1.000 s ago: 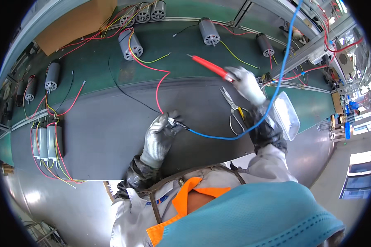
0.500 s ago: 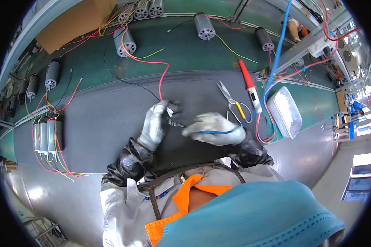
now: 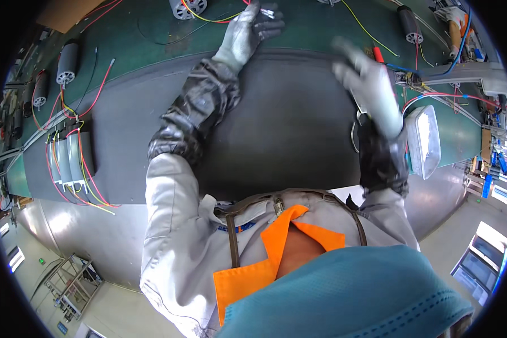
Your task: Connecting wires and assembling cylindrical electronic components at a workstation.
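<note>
My left hand (image 3: 243,38), in a white glove with dark fingertips, reaches to the far side of the bench. Its thumb and fingers close around small whitish wire ends (image 3: 268,12), close to a red wire at the picture's top edge. Just left of it lies a grey cylindrical motor (image 3: 190,8) with a yellow-green wire, partly cut off. My right hand (image 3: 372,87) is raised at the right, its fingers spread and slightly blurred, nothing seen in them. Below it the scissors (image 3: 355,130) show only in part. A red tool tip (image 3: 378,54) sticks out beyond its fingers.
A clear plastic box (image 3: 424,141) stands at the right. More motors (image 3: 67,62) lie at the left, with several wired silver ones (image 3: 62,160) by the near left edge. Another motor (image 3: 409,25) lies far right, near another person's arm (image 3: 454,34).
Both hands have left the near middle of the mat. My left has gone forward with the wire ends; my right has moved right and forward, fingers spreading. The view has shifted toward the near side.
</note>
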The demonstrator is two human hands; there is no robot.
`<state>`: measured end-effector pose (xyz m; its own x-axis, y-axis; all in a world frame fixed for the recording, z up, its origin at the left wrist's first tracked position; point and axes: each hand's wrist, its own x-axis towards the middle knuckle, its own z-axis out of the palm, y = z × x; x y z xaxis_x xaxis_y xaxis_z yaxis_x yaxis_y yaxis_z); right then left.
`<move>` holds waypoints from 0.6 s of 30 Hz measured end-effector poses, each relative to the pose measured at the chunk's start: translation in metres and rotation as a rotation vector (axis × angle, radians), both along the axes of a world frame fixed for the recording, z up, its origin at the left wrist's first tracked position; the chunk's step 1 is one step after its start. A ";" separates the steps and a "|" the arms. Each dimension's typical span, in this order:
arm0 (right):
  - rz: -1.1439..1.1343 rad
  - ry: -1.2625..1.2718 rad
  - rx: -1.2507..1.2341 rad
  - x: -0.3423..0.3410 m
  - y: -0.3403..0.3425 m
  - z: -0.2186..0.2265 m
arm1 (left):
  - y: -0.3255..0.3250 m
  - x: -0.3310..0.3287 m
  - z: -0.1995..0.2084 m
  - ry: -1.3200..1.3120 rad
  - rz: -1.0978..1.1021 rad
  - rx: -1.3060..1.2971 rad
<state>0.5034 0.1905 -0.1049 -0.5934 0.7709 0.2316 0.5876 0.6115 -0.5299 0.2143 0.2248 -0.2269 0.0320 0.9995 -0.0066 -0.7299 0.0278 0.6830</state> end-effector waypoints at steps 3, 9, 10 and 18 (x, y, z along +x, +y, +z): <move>-0.411 -0.240 0.165 -0.021 0.114 -0.015 | 0.025 -0.011 -0.010 -0.075 0.061 0.046; -0.032 0.836 -1.483 0.005 0.335 -0.138 | 0.034 -0.011 -0.009 -0.009 0.009 0.167; -0.032 0.836 -1.493 -0.001 0.330 -0.144 | 0.034 -0.004 -0.005 0.290 0.102 0.267; -0.421 0.459 -0.295 -0.085 0.095 -0.110 | 0.031 -0.015 -0.028 1.452 0.590 0.588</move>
